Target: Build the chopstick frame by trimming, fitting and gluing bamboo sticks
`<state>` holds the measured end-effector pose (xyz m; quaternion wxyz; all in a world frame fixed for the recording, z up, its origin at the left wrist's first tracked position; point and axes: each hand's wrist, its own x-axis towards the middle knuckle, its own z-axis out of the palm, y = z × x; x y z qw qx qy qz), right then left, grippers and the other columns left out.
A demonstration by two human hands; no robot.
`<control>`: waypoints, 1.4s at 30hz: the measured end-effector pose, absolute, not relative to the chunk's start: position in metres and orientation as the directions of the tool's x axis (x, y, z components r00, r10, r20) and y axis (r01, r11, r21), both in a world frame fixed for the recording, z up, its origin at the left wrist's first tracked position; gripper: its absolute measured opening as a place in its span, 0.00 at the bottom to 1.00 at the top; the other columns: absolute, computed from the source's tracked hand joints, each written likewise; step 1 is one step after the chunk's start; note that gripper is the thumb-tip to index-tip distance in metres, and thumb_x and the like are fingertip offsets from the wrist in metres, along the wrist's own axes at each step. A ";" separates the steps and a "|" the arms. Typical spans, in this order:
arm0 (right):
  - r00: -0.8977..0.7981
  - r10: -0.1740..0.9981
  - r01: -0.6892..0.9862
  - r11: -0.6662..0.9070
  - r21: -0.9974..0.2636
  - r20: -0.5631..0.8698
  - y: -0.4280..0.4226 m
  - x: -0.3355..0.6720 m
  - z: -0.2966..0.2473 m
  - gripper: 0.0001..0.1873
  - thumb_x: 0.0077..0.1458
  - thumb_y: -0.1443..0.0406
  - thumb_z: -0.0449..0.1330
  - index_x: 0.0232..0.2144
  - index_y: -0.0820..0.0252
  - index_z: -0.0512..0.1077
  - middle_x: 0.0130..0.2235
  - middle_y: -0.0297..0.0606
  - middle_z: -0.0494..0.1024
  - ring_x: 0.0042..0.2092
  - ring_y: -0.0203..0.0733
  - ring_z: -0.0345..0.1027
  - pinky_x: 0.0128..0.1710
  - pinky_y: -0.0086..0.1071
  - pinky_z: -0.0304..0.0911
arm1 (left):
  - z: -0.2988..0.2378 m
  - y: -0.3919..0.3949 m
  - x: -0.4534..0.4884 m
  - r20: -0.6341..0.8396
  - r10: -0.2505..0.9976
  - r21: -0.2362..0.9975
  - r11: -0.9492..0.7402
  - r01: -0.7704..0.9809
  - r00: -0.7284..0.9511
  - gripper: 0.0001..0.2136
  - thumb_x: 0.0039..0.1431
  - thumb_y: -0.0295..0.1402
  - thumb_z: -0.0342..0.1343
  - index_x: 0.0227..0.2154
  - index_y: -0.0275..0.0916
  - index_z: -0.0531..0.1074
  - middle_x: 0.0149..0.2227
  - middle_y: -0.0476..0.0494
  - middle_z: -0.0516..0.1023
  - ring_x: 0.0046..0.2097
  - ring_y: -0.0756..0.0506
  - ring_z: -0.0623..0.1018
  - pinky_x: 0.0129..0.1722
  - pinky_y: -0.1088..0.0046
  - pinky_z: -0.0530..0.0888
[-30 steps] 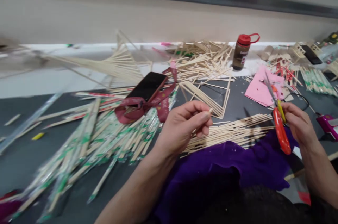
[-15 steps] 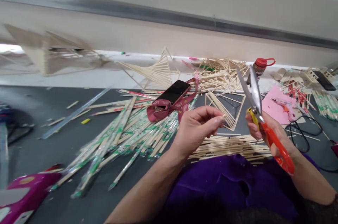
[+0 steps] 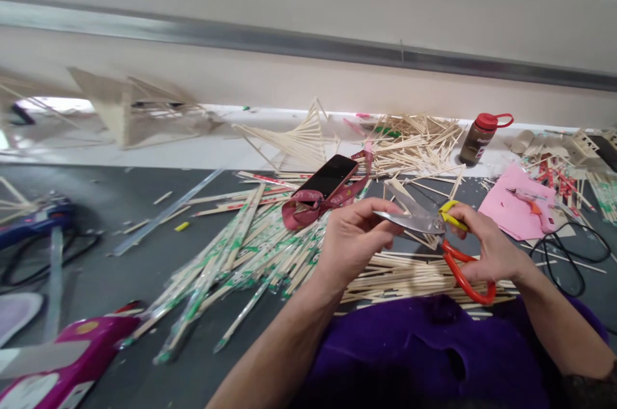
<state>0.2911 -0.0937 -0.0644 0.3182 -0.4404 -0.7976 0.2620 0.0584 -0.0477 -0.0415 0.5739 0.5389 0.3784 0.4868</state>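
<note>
My left hand is closed in a pinch above the table. A wooden stick's pale tip showed at its fingertips earlier; now the blade covers that spot. My right hand grips scissors with one yellow and one red handle. Their blades are spread and point left, with the lower one crossing my left fingertips. Below both hands lies a layer of loose wooden sticks. Just behind the scissors is a flat frame of glued sticks, partly covered. Sticks in green-printed plastic wrappers spread out left of my left hand.
A phone with a red lanyard rests on the wrapped sticks. Behind stand a twisted stick model, a stick heap and a red-capped bottle. A glue gun lies on pink paper, near a black cable.
The scissors have swung from pointing up to pointing left, and their blades have moved apart to reach my left fingertips. The view has shifted slightly left.
</note>
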 end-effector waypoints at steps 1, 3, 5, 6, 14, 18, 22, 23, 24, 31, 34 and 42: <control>-0.417 0.865 0.532 0.482 -0.696 0.280 -0.092 0.291 -0.064 0.30 0.41 0.49 0.66 0.42 0.56 0.62 0.39 0.35 0.68 0.33 0.37 0.60 0.33 0.32 0.58 | -0.043 -0.047 0.058 0.090 0.969 0.988 -0.058 -0.144 0.231 0.05 0.41 0.32 0.64 0.22 0.37 0.75 0.14 0.53 0.69 0.15 0.55 0.64 0.14 0.80 0.61; -0.432 0.857 0.517 0.491 -0.701 0.282 -0.089 0.290 -0.063 0.28 0.41 0.51 0.66 0.41 0.56 0.63 0.40 0.36 0.68 0.35 0.38 0.60 0.34 0.33 0.59 | -0.046 -0.045 0.056 0.094 0.972 0.988 -0.064 -0.140 0.214 0.06 0.41 0.33 0.64 0.23 0.37 0.76 0.14 0.53 0.69 0.15 0.55 0.64 0.14 0.80 0.61; -0.444 0.852 0.502 0.492 -0.711 0.276 -0.086 0.288 -0.062 0.27 0.41 0.53 0.65 0.41 0.56 0.63 0.41 0.36 0.68 0.36 0.38 0.61 0.34 0.32 0.59 | -0.048 -0.044 0.055 0.099 0.974 0.987 -0.070 -0.141 0.206 0.07 0.41 0.34 0.64 0.23 0.37 0.76 0.14 0.53 0.69 0.15 0.55 0.64 0.15 0.80 0.62; -0.450 0.851 0.498 0.490 -0.715 0.269 -0.085 0.288 -0.062 0.27 0.41 0.54 0.65 0.42 0.56 0.63 0.41 0.37 0.68 0.36 0.38 0.61 0.34 0.32 0.59 | -0.049 -0.043 0.054 0.099 0.974 0.987 -0.070 -0.142 0.205 0.07 0.41 0.34 0.64 0.23 0.37 0.77 0.15 0.53 0.70 0.15 0.55 0.64 0.15 0.80 0.62; -0.464 0.862 0.546 0.460 -0.700 0.204 -0.080 0.288 -0.064 0.28 0.40 0.53 0.65 0.42 0.57 0.63 0.41 0.36 0.68 0.37 0.39 0.60 0.36 0.34 0.58 | -0.049 -0.039 0.054 0.101 0.976 0.986 -0.072 -0.149 0.194 0.03 0.40 0.30 0.62 0.21 0.37 0.75 0.18 0.52 0.73 0.16 0.56 0.65 0.16 0.80 0.65; -0.473 0.857 0.544 0.469 -0.696 0.208 -0.078 0.288 -0.067 0.29 0.38 0.55 0.66 0.42 0.57 0.63 0.41 0.37 0.68 0.37 0.40 0.61 0.35 0.34 0.58 | -0.044 -0.040 0.057 0.097 0.975 0.994 -0.086 -0.062 0.199 0.02 0.37 0.28 0.59 0.19 0.37 0.74 0.17 0.51 0.72 0.18 0.54 0.66 0.16 0.81 0.64; -0.491 0.843 0.531 0.490 -0.691 0.220 -0.077 0.287 -0.070 0.30 0.39 0.56 0.67 0.43 0.57 0.62 0.43 0.38 0.69 0.38 0.41 0.62 0.37 0.35 0.60 | -0.043 -0.040 0.057 0.112 0.973 0.994 -0.109 -0.022 0.201 0.03 0.35 0.26 0.57 0.18 0.37 0.75 0.17 0.51 0.73 0.18 0.54 0.67 0.17 0.81 0.63; -0.494 0.842 0.541 0.494 -0.681 0.218 -0.076 0.287 -0.071 0.30 0.39 0.56 0.67 0.44 0.57 0.62 0.44 0.39 0.69 0.39 0.42 0.63 0.38 0.36 0.60 | -0.043 -0.040 0.057 0.121 0.971 0.993 -0.121 -0.014 0.204 0.03 0.35 0.26 0.57 0.18 0.37 0.75 0.17 0.51 0.73 0.19 0.54 0.68 0.17 0.81 0.64; -0.495 0.843 0.558 0.495 -0.666 0.212 -0.076 0.286 -0.071 0.31 0.38 0.56 0.68 0.44 0.57 0.62 0.44 0.40 0.69 0.40 0.43 0.63 0.39 0.37 0.61 | -0.044 -0.040 0.057 0.134 0.969 0.991 -0.136 -0.006 0.207 0.04 0.35 0.25 0.57 0.18 0.38 0.76 0.18 0.51 0.74 0.20 0.53 0.69 0.17 0.81 0.64; -0.496 0.837 0.660 0.537 -0.525 0.232 -0.077 0.284 -0.073 0.41 0.37 0.50 0.70 0.50 0.59 0.59 0.49 0.48 0.68 0.47 0.52 0.65 0.45 0.44 0.62 | -0.047 -0.039 0.059 0.114 0.961 0.993 -0.110 -0.031 0.253 0.02 0.37 0.25 0.62 0.18 0.37 0.76 0.16 0.51 0.73 0.18 0.54 0.69 0.18 0.81 0.65; -0.496 0.828 0.671 0.556 -0.491 0.260 -0.078 0.285 -0.075 0.44 0.38 0.47 0.68 0.52 0.59 0.58 0.51 0.50 0.67 0.49 0.55 0.64 0.47 0.47 0.61 | -0.048 -0.040 0.060 0.081 0.955 0.996 -0.064 -0.068 0.284 0.06 0.40 0.32 0.66 0.18 0.36 0.75 0.16 0.50 0.72 0.17 0.54 0.67 0.16 0.80 0.64; -0.449 0.816 0.639 0.578 -0.507 0.363 -0.080 0.280 -0.081 0.37 0.43 0.47 0.67 0.48 0.57 0.59 0.46 0.45 0.69 0.45 0.49 0.64 0.43 0.43 0.64 | -0.056 -0.041 0.062 0.066 0.931 0.985 -0.003 -0.172 0.359 0.15 0.39 0.41 0.70 0.19 0.35 0.74 0.17 0.50 0.72 0.16 0.55 0.67 0.14 0.80 0.63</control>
